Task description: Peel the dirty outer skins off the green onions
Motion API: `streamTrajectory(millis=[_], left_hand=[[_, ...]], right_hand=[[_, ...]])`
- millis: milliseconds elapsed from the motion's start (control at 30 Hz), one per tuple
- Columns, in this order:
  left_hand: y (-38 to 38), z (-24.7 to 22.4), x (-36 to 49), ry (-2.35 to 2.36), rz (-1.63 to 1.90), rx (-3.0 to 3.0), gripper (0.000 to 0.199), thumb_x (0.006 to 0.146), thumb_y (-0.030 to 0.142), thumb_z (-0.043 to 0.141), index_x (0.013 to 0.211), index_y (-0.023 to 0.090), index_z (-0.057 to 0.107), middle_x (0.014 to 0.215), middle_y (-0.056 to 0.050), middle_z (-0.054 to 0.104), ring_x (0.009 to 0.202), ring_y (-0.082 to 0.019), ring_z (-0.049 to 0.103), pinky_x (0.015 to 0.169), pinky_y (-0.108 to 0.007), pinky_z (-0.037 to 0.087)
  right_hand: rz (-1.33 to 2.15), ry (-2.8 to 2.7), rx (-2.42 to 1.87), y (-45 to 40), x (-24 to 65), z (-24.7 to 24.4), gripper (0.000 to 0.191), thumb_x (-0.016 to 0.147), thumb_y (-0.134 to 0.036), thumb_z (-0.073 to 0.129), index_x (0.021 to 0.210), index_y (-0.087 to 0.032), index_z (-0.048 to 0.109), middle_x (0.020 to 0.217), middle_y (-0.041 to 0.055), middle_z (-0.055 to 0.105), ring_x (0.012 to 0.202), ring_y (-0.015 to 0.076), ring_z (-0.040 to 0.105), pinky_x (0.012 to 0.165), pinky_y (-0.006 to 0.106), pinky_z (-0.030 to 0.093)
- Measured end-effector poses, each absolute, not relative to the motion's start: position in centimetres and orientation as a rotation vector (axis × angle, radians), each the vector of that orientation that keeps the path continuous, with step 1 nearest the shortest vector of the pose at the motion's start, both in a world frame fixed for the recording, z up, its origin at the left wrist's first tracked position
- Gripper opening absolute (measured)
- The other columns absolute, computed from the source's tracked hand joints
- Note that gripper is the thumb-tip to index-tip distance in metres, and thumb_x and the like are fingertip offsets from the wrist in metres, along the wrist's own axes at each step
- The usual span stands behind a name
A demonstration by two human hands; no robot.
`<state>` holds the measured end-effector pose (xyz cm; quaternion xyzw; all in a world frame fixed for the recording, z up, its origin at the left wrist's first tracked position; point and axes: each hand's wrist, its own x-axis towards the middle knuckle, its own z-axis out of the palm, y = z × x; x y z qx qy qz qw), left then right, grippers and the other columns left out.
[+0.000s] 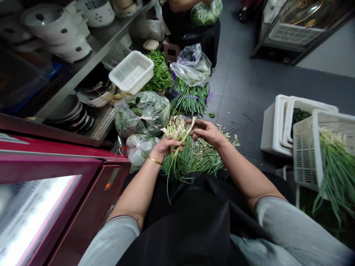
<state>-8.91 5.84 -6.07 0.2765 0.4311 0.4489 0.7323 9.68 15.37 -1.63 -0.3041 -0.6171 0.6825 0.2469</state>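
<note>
My left hand [166, 146] is closed around a small bunch of green onions [177, 135], white ends up and green leaves hanging toward my lap. One green onion stalk [190, 127] leans out to the right of that bunch. Curled fingers of my right hand [205, 132] are at its white end, with the index fingertip partly hidden behind the stalk. Below both hands lies a heap of green onions [177, 168], and loose trimmings [206, 151] are spread to its right.
Bagged greens [142, 112], a white basket [133, 72] and tied green stalks [191, 96] lie ahead. White crates [305, 140], one with green onions [337, 159], stand right. A metal shelf [94, 55] and red cabinet [91, 207] bound the left. Another person [191, 33] sits ahead.
</note>
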Motion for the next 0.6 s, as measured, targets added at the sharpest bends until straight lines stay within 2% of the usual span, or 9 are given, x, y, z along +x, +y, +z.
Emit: streamTrajectory(millis=[100, 167, 300, 433, 600], left_hand=[[6.1, -6.2, -8.0, 1.014, 1.122, 0.622, 0.042, 0.055, 0.031, 0.083, 0.088, 0.014, 0.064, 0.077, -0.004, 0.067, 0.059, -0.016, 0.065, 0.043, -0.021, 0.036], [6.3, -6.2, -7.4, 1.033, 1.226, 0.627, 0.043, 0.056, 0.031, 0.085, 0.088, 0.014, 0.062, 0.077, -0.002, 0.065, 0.063, -0.017, 0.067, 0.044, -0.02, 0.035], [6.6, -6.1, -6.8, 1.03, 1.26, 0.576, 0.043, 0.054, 0.03, 0.086, 0.084, 0.013, 0.062, 0.071, 0.0, 0.063, 0.06, -0.015, 0.066, 0.042, -0.019, 0.034], [6.8, -5.7, -6.9, 1.058, 1.252, 0.586, 0.039, 0.056, 0.03, 0.085, 0.083, 0.012, 0.065, 0.065, 0.0, 0.064, 0.052, -0.01, 0.06, 0.044, -0.02, 0.037], [6.8, -5.5, -7.0, 1.114, 1.259, 0.548, 0.038, 0.052, 0.027, 0.086, 0.078, 0.011, 0.064, 0.064, 0.0, 0.064, 0.053, -0.011, 0.061, 0.044, -0.02, 0.039]], right_hand=[[1.742, -1.702, -0.906, 15.2, 8.7, -1.3, 0.029, 0.073, -0.042, 0.073, 0.078, -0.017, 0.061, 0.06, -0.0013, 0.059, 0.046, 0.0084, 0.052, 0.045, 0.024, 0.045], [1.623, -1.746, -1.0, 15.3, 8.1, -1.2, 0.03, 0.071, -0.041, 0.074, 0.07, -0.018, 0.056, 0.053, -0.0024, 0.056, 0.04, 0.0083, 0.05, 0.039, 0.023, 0.041], [1.475, -1.798, -1.092, 15.7, 7.5, -1.1, 0.03, 0.073, -0.041, 0.073, 0.07, -0.018, 0.055, 0.05, -0.003, 0.055, 0.039, 0.0083, 0.049, 0.037, 0.022, 0.038], [1.401, -1.647, -1.186, 16.5, 7.4, -1.5, 0.028, 0.072, -0.038, 0.075, 0.068, -0.018, 0.055, 0.052, -0.0019, 0.054, 0.039, 0.0076, 0.045, 0.037, 0.023, 0.036], [1.333, -1.514, -1.229, 18.7, 7.9, -2.4, 0.026, 0.077, -0.039, 0.072, 0.07, -0.018, 0.058, 0.054, -0.001, 0.057, 0.04, 0.0067, 0.044, 0.038, 0.023, 0.038]])
